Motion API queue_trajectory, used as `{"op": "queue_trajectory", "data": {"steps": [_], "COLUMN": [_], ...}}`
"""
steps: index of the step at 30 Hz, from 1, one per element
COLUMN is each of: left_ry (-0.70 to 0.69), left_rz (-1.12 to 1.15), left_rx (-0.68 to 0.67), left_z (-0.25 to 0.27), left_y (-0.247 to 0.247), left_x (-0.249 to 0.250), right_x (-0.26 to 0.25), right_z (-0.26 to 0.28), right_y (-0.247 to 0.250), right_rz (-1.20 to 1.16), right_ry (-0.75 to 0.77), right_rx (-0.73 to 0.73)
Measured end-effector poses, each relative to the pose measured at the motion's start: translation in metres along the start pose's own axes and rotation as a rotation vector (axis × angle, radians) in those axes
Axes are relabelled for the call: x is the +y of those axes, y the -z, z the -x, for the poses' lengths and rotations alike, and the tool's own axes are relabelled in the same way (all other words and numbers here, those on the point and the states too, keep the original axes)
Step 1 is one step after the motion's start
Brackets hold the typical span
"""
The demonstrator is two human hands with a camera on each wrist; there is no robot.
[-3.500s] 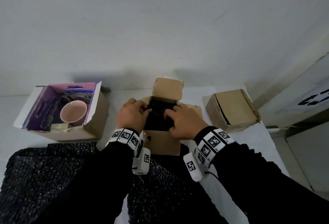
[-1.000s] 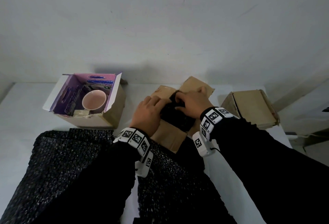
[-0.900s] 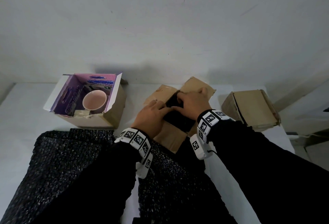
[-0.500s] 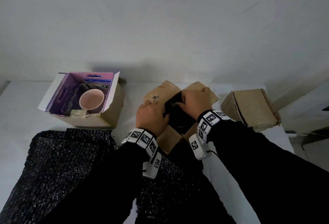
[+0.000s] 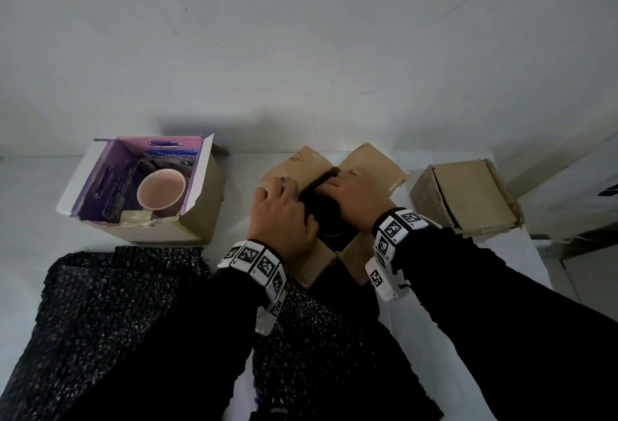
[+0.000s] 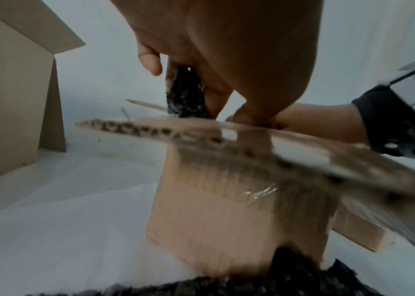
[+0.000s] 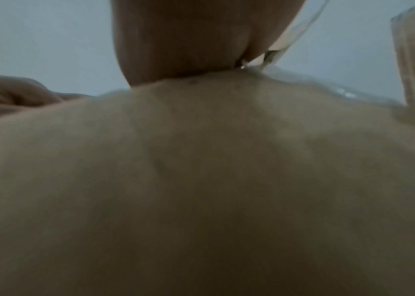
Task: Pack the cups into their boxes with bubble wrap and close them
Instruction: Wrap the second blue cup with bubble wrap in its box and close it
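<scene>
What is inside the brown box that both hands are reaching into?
The middle box holds a dark bundle of bubble wrap, with the left hand and right hand on it. Any cup inside the wrap is covered and cannot be seen.

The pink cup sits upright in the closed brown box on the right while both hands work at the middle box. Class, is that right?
Not quite. The head view shows the pink cup upright in the open purple-lined box on the left, not the closed brown box. The left hand and right hand are at the middle box.

cup (image 5: 161, 191) in left box (image 5: 197, 220), open box (image 5: 314, 262) centre, closed box (image 5: 468, 196) right
</scene>
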State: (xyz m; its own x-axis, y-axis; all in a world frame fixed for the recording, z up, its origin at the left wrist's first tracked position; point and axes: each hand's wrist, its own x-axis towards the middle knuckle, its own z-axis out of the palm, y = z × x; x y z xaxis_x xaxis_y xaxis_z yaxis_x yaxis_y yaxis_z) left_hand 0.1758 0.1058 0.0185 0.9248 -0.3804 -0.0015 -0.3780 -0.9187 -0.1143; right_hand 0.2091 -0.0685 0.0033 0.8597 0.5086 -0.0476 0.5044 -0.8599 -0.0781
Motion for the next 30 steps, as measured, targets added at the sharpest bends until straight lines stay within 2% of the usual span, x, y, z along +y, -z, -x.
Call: {"op": "queue_trajectory", "data": {"steps": [5, 7, 9, 12, 14, 17, 21, 24, 27, 30], "left_ry": [-0.016, -0.002, 0.04, 0.042, 0.009, -0.057, -0.079, -0.106, -0.076, -0.062], "left_rz": [-0.003, 0.062, 0.204, 0.31, 0.235, -0.001, -0.001, 0.119, 0.388, 0.599], "left_rx": [-0.078, -0.11, -0.082, -0.009, -0.014, -0.042, -0.064, -0.109, -0.088, 0.048], "left_z": [-0.007, -0.014, -0.017, -0.015, -0.013, -0.015, -0.013, -0.009, -0.004, 0.003], "left_y": [-0.002, -0.003, -0.004, -0.005, -0.004, 0.0, 0.005, 0.004, -0.002, -0.007], "left_x": [-0.002, -0.005, -0.011, -0.017, -0.015, -0.009, -0.008, -0.016, -0.026, -0.033], "right_x": [-0.01, -0.012, -0.013, -0.012, -0.011, -0.01, -0.011, -0.012, -0.013, -0.007], "right_z": [-0.005, -0.006, -0.005, 0.001, 0.005, 0.005, 0.002, -0.003, -0.01, -0.006], "right_y": [-0.001, -0.003, -0.002, -0.002, -0.003, -0.002, -0.006, -0.007, 0.001, 0.006], "right_rz": [0.123, 0.154, 0.107, -0.099, -0.177, -0.156, 0.008, 0.112, 0.026, -0.19], "right_ry": [-0.035, -0.052, -0.082, -0.127, -0.129, -0.126, -0.103, -0.08, -0.074, -0.184], "right_rx": [-0.054, -0.07, -0.053, 0.089, 0.111, 0.059, -0.042, -0.1, -0.12, 0.078]}}
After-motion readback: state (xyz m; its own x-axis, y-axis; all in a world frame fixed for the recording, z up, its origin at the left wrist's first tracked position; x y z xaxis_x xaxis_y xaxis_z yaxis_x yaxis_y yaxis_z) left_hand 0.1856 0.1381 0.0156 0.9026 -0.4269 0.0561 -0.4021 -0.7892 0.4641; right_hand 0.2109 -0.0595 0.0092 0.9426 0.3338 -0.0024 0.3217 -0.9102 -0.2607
